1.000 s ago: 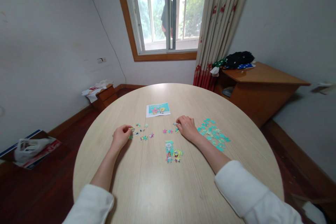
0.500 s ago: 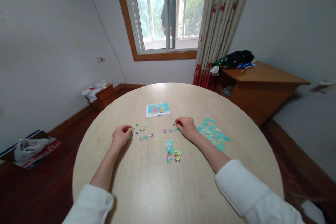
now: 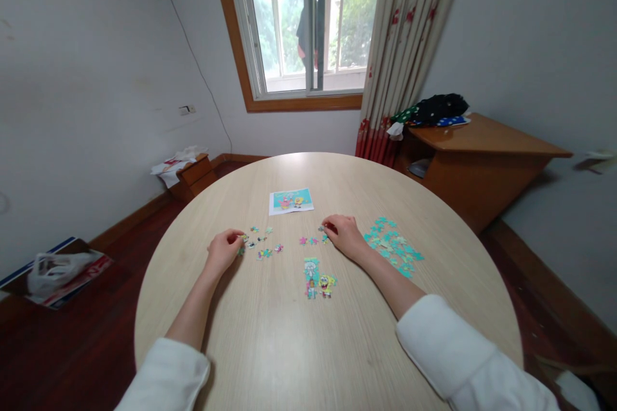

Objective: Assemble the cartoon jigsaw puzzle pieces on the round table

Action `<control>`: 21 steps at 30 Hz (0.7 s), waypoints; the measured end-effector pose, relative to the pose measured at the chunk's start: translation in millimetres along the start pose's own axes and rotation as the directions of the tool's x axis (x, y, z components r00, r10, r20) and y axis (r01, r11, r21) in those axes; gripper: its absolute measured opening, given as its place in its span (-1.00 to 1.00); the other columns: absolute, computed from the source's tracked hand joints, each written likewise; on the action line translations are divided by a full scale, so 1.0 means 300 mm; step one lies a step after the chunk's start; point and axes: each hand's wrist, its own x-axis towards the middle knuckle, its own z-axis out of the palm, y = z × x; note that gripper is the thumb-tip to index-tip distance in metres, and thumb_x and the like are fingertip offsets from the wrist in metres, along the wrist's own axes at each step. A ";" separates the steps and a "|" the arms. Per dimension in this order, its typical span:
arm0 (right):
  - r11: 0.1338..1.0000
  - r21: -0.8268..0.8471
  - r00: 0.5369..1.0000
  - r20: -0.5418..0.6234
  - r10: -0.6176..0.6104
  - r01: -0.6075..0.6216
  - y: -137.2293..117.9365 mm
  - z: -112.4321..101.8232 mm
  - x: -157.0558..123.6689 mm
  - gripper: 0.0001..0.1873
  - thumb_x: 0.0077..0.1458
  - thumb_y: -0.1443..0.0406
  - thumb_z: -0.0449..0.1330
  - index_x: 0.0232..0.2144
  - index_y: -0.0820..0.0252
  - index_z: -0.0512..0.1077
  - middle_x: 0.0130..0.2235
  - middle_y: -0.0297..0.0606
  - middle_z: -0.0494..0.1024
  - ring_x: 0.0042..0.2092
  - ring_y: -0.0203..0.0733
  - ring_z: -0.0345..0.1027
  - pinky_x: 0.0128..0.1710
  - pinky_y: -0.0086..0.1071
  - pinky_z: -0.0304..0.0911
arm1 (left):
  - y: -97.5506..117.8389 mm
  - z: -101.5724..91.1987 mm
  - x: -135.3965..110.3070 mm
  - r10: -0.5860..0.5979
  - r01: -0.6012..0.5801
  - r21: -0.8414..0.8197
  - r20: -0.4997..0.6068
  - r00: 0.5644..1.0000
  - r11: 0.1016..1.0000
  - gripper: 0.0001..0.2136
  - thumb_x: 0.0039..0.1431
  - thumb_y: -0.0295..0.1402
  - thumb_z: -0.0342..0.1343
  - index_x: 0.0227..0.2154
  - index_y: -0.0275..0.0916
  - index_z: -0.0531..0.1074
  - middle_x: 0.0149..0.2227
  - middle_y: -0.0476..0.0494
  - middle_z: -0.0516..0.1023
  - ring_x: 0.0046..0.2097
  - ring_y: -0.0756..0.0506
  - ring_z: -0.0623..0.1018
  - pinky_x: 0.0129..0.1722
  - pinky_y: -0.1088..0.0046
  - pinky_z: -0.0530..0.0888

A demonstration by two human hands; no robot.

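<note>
My left hand [image 3: 224, 250] rests at the left of a loose group of jigsaw pieces [image 3: 264, 253], thumb and fingers pinched on a small puzzle piece [image 3: 244, 237]. My right hand [image 3: 343, 234] is closed at the fingertips on another puzzle piece [image 3: 321, 228], its print too small to read. Just left of it, a few pink and teal pieces [image 3: 308, 241] lie in a short row. Nearer to me sits a partly joined puzzle section [image 3: 311, 277] with a teal cartoon figure, and a yellow square figure [image 3: 326, 285] beside it.
A printed picture sheet [image 3: 291, 201] lies toward the far side of the round table [image 3: 270, 347]. Many teal pieces [image 3: 393, 246] are spread right of my right forearm. A wooden desk [image 3: 491, 141] with cloths stands behind on the right, a small cabinet [image 3: 197, 174] at the left.
</note>
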 end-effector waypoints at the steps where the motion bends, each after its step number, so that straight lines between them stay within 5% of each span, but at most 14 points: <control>1: 1.000 0.000 1.000 -0.002 0.000 0.000 0.001 0.000 0.000 -0.86 0.08 0.41 0.14 -0.30 0.20 0.47 -0.27 -0.20 0.60 -0.21 -0.18 0.41 -0.08 -0.25 0.04 | 0.000 -0.001 0.000 0.001 -0.001 0.001 0.003 1.000 1.000 -0.78 -0.08 -0.29 0.09 -0.36 -0.21 0.56 -0.41 -0.12 0.62 -0.30 -0.14 0.56 -0.26 0.39 0.41; 14: 0.996 -0.078 0.999 0.035 -0.040 0.043 -0.004 -0.005 -0.005 -0.73 0.14 0.42 0.13 -0.16 0.10 0.54 -0.23 -0.20 0.59 -0.14 -0.17 0.41 -0.10 -0.28 0.07 | 0.002 0.001 -0.001 0.006 -0.007 0.004 0.017 1.000 1.000 -0.78 -0.07 -0.28 0.10 -0.37 -0.20 0.56 -0.42 -0.12 0.62 -0.28 -0.16 0.56 -0.25 0.37 0.40; 21: 0.991 0.133 0.996 -0.091 -0.008 0.020 0.005 -0.002 -0.003 -0.78 0.05 0.40 0.14 -0.25 0.19 0.55 -0.29 -0.20 0.61 -0.26 -0.19 0.43 -0.08 -0.24 0.16 | 0.005 0.002 -0.001 0.011 -0.011 0.018 0.010 1.000 1.000 -0.78 -0.07 -0.29 0.09 -0.37 -0.20 0.56 -0.41 -0.12 0.63 -0.27 -0.16 0.56 -0.24 0.36 0.40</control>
